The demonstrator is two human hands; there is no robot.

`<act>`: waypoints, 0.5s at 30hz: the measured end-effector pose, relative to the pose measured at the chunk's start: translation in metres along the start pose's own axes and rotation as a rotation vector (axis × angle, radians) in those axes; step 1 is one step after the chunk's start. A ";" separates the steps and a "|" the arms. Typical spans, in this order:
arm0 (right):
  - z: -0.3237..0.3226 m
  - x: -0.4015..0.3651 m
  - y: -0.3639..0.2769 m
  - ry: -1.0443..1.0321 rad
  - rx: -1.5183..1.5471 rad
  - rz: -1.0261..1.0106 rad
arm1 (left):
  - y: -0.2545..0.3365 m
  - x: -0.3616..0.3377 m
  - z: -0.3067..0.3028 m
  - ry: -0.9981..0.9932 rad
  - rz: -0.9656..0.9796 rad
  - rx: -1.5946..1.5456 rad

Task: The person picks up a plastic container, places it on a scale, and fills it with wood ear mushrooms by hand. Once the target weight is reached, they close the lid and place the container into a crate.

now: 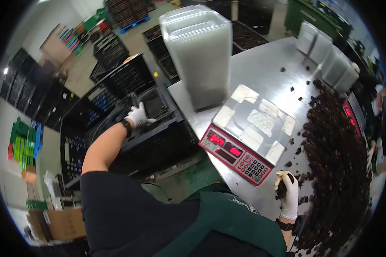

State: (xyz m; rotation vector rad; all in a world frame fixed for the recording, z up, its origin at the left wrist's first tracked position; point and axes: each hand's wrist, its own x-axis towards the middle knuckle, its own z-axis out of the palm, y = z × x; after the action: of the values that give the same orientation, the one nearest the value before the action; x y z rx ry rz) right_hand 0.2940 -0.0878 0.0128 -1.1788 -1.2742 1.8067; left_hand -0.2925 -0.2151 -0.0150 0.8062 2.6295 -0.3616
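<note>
A green apron [227, 214] fills the bottom centre. At lower right, the right hand [288, 195] is closed around a dark piece [281, 190], beside the dark fruit pile [339, 162] on the steel table [266, 64]. Left of centre, the left hand [138, 116] lies on a black crate [158, 143]; I cannot tell whether it is gripping.

The left hand [138, 116], gloved white, rests on the rim of a black crate [158, 128] beside the steel table [261, 64]; the right hand [287, 195] grips a dark piece near the scale [248, 132]; a heap of dark fruit [339, 162] lies along the table's right; stacked clear containers [201, 55] stand behind the scale
</note>
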 end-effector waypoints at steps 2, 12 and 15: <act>-0.004 -0.004 0.005 -0.001 0.017 0.006 | -0.024 0.026 -0.001 0.081 0.104 -0.189; -0.037 -0.017 0.057 0.089 0.169 0.196 | 0.103 -0.075 -0.226 0.927 1.013 -0.409; -0.035 -0.024 0.062 0.090 0.154 0.197 | 0.147 -0.034 -0.225 0.725 1.054 -0.205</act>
State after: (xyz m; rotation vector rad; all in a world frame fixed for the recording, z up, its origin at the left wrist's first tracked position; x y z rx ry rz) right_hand 0.3357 -0.1159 -0.0430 -1.3208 -0.9781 1.9297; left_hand -0.2414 -0.0361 0.1814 2.3539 2.2403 0.5728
